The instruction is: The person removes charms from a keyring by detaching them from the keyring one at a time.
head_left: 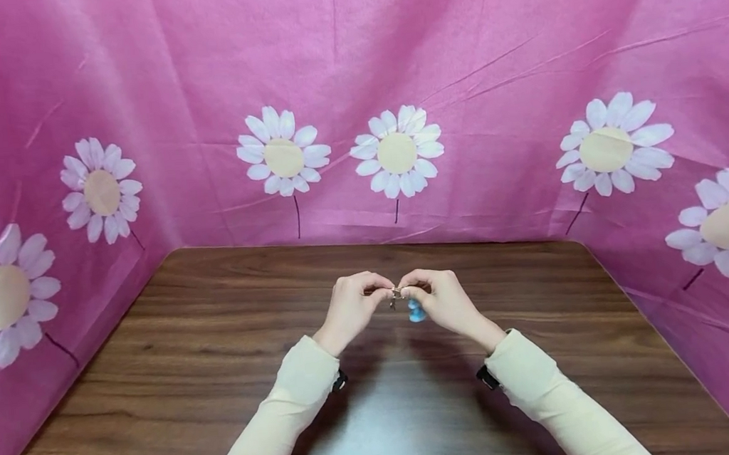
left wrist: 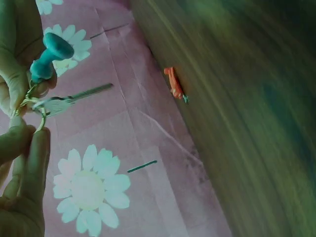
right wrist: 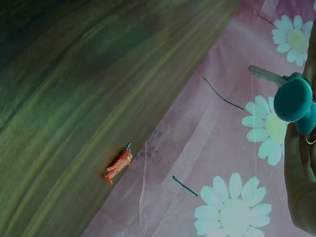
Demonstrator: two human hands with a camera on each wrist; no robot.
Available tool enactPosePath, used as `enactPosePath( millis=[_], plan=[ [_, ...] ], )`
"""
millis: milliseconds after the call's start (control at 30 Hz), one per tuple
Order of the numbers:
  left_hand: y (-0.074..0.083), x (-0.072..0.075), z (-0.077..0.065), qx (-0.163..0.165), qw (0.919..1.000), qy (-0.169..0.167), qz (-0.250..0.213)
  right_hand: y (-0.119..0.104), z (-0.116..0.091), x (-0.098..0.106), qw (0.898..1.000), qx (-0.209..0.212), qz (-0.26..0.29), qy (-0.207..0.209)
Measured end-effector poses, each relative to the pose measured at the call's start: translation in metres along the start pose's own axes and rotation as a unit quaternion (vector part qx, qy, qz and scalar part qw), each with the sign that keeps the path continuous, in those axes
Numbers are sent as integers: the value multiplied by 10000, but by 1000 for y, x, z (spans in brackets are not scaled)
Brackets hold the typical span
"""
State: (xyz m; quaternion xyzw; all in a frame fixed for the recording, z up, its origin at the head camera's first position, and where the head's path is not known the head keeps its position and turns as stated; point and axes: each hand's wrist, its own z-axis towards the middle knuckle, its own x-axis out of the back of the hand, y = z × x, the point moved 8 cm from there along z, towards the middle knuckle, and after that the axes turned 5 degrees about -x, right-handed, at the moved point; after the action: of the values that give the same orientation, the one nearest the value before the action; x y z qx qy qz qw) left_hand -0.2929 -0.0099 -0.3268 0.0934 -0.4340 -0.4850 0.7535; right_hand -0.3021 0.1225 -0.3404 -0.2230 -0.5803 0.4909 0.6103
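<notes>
Both hands meet over the far half of the table. Between thumb and fingers, my left hand pinches one side of a small gold split key ring. My right hand pinches the ring's other side. A metal key hangs on the ring, its blade sticking out. From the right-hand side dangles a blue, rounded charm, which looks like a fat push pin in the left wrist view. The right wrist view shows this blue charm overlapping part of the key.
An orange carrot-shaped piece with a green end lies near the table's edge in both wrist views. The brown wood-grain table is bordered by a pink cloth with large white daisies. Dark bands circle both wrists.
</notes>
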Motion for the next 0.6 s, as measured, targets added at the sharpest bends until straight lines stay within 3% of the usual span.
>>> enactPosePath(
  millis=[100,300,600],
  plan=[
    [-2,-1,0,98,9990,123,-415,4,0,1,9989,-287,359,-24],
    [-5,0,-2,341,9968,192,-694,12,0,-4,9940,-724,805,-147],
    [-8,-5,-2,557,9929,-7,-1051,14,-4,-4,9885,-815,1243,-293]
  ],
)
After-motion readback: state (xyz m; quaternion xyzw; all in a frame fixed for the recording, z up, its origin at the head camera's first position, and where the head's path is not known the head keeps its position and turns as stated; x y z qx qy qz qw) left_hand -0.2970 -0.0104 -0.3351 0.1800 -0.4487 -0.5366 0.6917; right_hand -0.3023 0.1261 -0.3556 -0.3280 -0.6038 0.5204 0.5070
